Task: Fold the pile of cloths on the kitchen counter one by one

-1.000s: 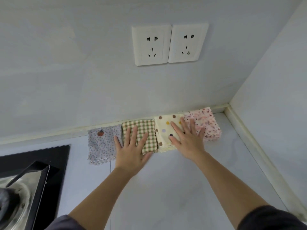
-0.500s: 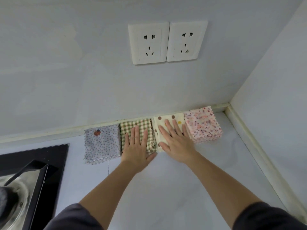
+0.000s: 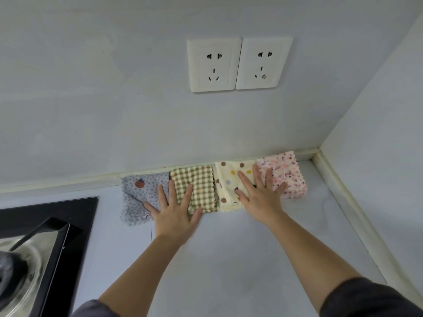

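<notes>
Several folded cloths lie in a row against the back wall. From left: a grey dotted cloth [image 3: 139, 197] with a red strawberry patch, a green checked cloth [image 3: 201, 181], a cream cloth [image 3: 226, 179] with coloured dots, and a pink speckled cloth [image 3: 286, 172]. My left hand [image 3: 176, 211] lies flat with spread fingers across the grey and green cloths. My right hand [image 3: 261, 193] presses flat over the cream cloth, its fingers reaching onto the pink one.
A black hob [image 3: 68, 223] with a steel pan [image 3: 25, 264] fills the lower left. Two white wall sockets [image 3: 238, 64] sit above the cloths. The side wall [image 3: 377, 156] and its raised trim close the counter [image 3: 229, 259] on the right.
Both hands have spread apart: the left slid left onto the grey cloth, the right slid right toward the pink one. The row of cloths sits tighter against the wall.
</notes>
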A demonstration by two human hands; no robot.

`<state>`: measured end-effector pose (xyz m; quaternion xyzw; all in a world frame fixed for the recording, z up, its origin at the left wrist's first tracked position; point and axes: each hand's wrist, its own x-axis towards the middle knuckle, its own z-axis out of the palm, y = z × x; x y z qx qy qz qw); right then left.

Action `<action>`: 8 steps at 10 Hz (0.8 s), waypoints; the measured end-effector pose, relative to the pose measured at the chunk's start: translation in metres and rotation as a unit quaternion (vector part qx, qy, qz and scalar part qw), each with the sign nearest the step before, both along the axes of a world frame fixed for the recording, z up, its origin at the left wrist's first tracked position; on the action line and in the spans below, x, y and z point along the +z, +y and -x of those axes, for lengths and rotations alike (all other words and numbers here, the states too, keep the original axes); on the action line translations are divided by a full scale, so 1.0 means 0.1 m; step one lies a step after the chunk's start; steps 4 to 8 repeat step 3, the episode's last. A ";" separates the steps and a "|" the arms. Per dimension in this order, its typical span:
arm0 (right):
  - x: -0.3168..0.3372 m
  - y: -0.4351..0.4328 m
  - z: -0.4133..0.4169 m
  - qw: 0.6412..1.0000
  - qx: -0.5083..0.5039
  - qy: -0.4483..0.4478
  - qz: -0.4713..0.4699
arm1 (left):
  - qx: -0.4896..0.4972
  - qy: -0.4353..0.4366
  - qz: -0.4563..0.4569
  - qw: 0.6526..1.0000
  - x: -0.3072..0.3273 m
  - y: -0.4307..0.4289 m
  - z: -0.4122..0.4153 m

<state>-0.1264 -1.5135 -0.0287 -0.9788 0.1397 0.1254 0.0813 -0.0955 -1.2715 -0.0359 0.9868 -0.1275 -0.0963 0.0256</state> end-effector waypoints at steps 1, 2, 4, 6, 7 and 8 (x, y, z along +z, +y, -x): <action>0.07 -0.01 0.00 0.999 -0.017 0.012 -0.026 | -0.003 0.029 -0.022 0.999 0.06 0.00 -0.02; 0.24 0.16 0.16 0.995 -0.038 -0.073 -0.054 | -0.016 0.045 0.013 0.999 0.22 0.10 0.01; 0.54 0.44 0.39 0.939 -0.097 -0.249 -0.219 | -0.055 0.026 0.068 0.996 0.43 0.24 0.11; 0.54 0.44 0.39 0.939 -0.097 -0.249 -0.219 | -0.055 0.026 0.068 0.996 0.43 0.24 0.11; 0.54 0.44 0.39 0.939 -0.097 -0.249 -0.219 | -0.055 0.026 0.068 0.996 0.43 0.24 0.11; 0.54 0.44 0.39 0.939 -0.097 -0.249 -0.219 | -0.055 0.026 0.068 0.996 0.43 0.24 0.11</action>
